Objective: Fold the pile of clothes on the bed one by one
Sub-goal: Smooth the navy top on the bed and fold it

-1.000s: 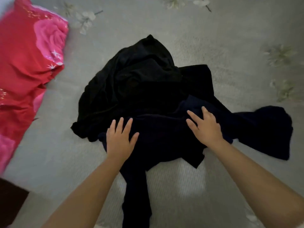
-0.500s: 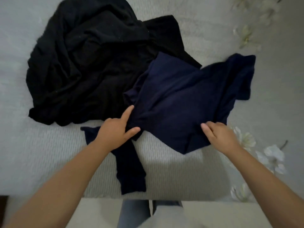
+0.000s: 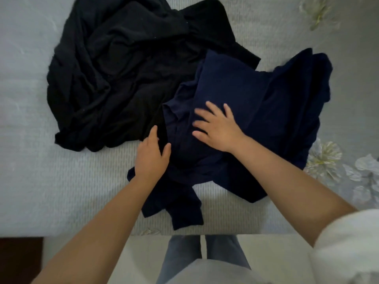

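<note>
My right hand [image 3: 217,128] is lying flat on the navy garment [image 3: 256,111], fingers spread and straight, pressing the cloth down without gripping it. My left hand [image 3: 151,158] is resting at the garment's left edge, thumb out and forefinger stretched forward; whether its other fingers are pinching a fold underneath I cannot tell, since the back of the hand is covering them.

The navy garment is lying on the bed [image 3: 61,191], near the front edge, rumpled and part-doubled over itself. One narrow piece, probably a sleeve [image 3: 184,210], is trailing toward me almost to the mattress edge. Its far left corner is overlapping the black pile [image 3: 123,74], which is heaped just behind and to the left, touching it.

Handling, as I am judging it: soft, limp knit, light, no stiffness at all, so it is going to sag and bunch wherever it is not supported. Not slippery on this ribbed bedcover. Best taken at a seam or hem, shoulders or bottom corners, one in each hand, then shaken flat.

Hard to read: dark cloth in dim light is swallowing seams, so neckline, front and back are not showing. How many items are making up the black pile is unclear. The printed flowers [image 3: 324,158] on the right are partly cut off by the frame.
</note>
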Available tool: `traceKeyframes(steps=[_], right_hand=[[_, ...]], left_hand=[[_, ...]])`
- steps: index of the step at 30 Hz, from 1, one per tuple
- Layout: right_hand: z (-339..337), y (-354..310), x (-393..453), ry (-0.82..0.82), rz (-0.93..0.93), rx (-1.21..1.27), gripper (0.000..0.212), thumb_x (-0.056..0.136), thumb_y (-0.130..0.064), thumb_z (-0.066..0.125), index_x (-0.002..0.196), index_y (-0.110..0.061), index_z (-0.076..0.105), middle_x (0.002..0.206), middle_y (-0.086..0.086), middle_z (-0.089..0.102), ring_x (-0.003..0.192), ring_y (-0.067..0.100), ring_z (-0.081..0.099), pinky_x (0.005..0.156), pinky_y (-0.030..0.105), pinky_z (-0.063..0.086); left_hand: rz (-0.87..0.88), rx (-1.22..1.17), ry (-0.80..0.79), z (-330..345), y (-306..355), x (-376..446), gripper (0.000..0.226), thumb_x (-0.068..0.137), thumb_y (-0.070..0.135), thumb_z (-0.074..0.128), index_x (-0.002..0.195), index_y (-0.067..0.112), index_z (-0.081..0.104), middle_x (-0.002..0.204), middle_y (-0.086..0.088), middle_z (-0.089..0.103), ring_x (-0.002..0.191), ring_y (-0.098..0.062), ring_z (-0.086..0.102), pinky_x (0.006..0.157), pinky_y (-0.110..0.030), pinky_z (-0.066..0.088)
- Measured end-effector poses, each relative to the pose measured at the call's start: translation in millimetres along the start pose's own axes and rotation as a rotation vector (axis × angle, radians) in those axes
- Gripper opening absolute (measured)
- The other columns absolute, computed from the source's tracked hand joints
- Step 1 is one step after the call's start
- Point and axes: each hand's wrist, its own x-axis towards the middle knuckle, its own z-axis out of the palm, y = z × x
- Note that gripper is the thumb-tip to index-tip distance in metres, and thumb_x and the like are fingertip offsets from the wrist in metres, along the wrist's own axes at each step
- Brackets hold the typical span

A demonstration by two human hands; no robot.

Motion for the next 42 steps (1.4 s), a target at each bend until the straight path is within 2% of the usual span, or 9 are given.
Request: traceKeyframes(steps=[2,4,6,10,16,21,30,38,42], right_hand=[[16.2,-0.2,6.6,0.022,-0.075,-0.068,0.058,0.094,-0.048,0.023,0.105,-0.010,0.065,0.116,0.007,0.060,0.119,0.022,0.047,0.110,0.044,0.019],[24.3,8.3,-5.3,0.153,-0.144,-0.111,0.064,0.090,-0.045,0.025,0.053,-0.009,0.062,0.057,0.006,0.063,0.057,0.020,0.063,0.067,0.025,0.048],[30.3,22.3,-28.4,0.146,-0.133,-0.135,0.069,0.092,-0.048,0.027,0.038,-0.013,0.050,0.038,0.001,0.052,0.034,0.017,0.052,0.044,0.017,0.032],[20.7,33.8,-74.5,-0.354,0.040,-0.068,0.050,0.096,-0.048,0.028,0.072,-0.012,0.053,0.090,0.010,0.065,0.088,0.026,0.061,0.068,0.029,0.041],[-15.4,18.6,-25.2,0.325,-0.204,0.000,0.040,0.083,-0.032,0.045,0.090,0.000,0.067,0.085,0.018,0.064,0.078,0.037,0.062,0.064,0.043,0.054],[-28.5,-4.5,55.5,0.064,-0.069,-0.232,0.067,0.092,-0.038,0.047,0.147,-0.014,0.017,0.153,0.010,0.017,0.142,0.027,0.007,0.112,0.051,0.004],[-26.2,37.6,71.0,0.077,-0.065,-0.171,0.047,0.094,-0.030,0.049,0.134,-0.008,0.039,0.130,0.021,0.035,0.116,0.036,0.037,0.085,0.043,0.040],[-45.1,75.3,40.9,0.154,-0.074,0.240,0.029,0.092,-0.019,0.054,0.111,0.002,0.059,0.114,0.021,0.055,0.108,0.032,0.050,0.089,0.030,0.034],[-56.8,62.4,37.1,0.163,-0.207,0.008,0.054,0.088,-0.025,0.058,0.136,-0.008,0.038,0.135,0.019,0.042,0.123,0.034,0.039,0.098,0.042,0.037]], left_hand=[[-0.079,-0.034,-0.080,4.3,-3.9,2.0,0.065,0.094,0.026,0.048,0.146,0.010,0.014,0.129,-0.015,0.051,0.112,-0.030,0.051,0.092,-0.037,0.039],[-0.092,-0.056,-0.109,7.9,-5.6,0.5,0.067,0.094,0.028,0.047,0.147,0.011,0.010,0.127,-0.015,0.053,0.111,-0.031,0.053,0.090,-0.037,0.040],[-0.102,-0.082,-0.104,10.0,-4.3,0.0,0.069,0.094,0.029,0.048,0.147,0.013,0.008,0.127,-0.015,0.053,0.110,-0.030,0.054,0.089,-0.037,0.041],[-0.100,-0.103,-0.131,13.4,2.4,-18.9,0.071,0.095,0.028,0.046,0.147,0.016,-0.001,0.118,-0.019,0.057,0.098,-0.033,0.057,0.079,-0.033,0.042],[-0.205,-0.207,-0.161,26.4,-6.6,-66.4,0.082,0.093,0.033,0.049,0.144,0.018,-0.013,0.100,-0.017,0.065,0.090,-0.032,0.061,0.076,-0.034,0.045],[-0.301,-0.192,-0.120,35.9,-5.6,-61.4,0.086,0.085,0.043,0.058,0.147,0.010,0.007,0.129,-0.018,0.050,0.115,-0.030,0.051,0.096,-0.039,0.042],[-0.441,-0.449,-0.024,41.1,53.4,-35.6,0.083,0.095,0.020,0.046,0.143,0.019,-0.022,0.128,-0.014,0.051,0.081,-0.016,0.051,0.070,-0.025,0.040],[-0.553,-0.584,0.077,77.8,90.8,-73.3,0.086,0.095,0.016,0.046,0.140,0.023,-0.027,0.126,-0.012,0.052,0.093,-0.022,0.054,0.077,-0.024,0.038],[-0.594,-0.669,0.058,89.2,102.9,-80.1,0.089,0.094,0.017,0.049,0.141,0.024,-0.026,0.143,-0.013,0.033,0.114,-0.023,0.047,0.090,-0.024,0.036]])
